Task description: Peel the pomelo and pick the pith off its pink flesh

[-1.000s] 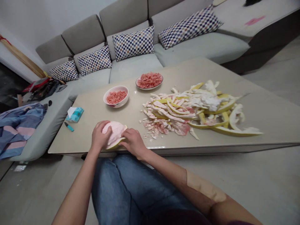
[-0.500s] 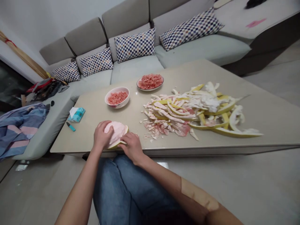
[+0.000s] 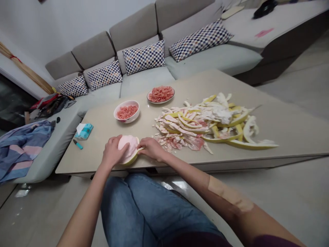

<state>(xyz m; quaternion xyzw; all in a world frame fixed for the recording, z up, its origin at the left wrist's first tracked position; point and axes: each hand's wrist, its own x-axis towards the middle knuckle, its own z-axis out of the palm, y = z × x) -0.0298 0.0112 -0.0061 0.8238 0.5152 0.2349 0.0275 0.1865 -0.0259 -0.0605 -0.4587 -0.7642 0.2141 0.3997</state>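
A partly peeled pomelo, pale pink on top with yellow-green rind along its lower and right sides, rests at the table's front edge. My left hand wraps round its left side, thumb across the pale surface. At its right side my right hand pinches the edge of the rind, fingers closed. Right of the hands lies a heap of pomelo peel, yellow strips and white pith mixed. Behind the pomelo stand a white bowl and a dark-rimmed plate, both holding red pomelo pulp.
A blue tissue pack and a small turquoise-handled knife lie at the left of the table. Beyond is a grey sofa with checkered cushions. Blue striped cloth lies on its left end.
My right hand has moved right and up along the pomelo's edge, pulling at the rind. My left hand keeps its hold. The camera view has shifted a little.
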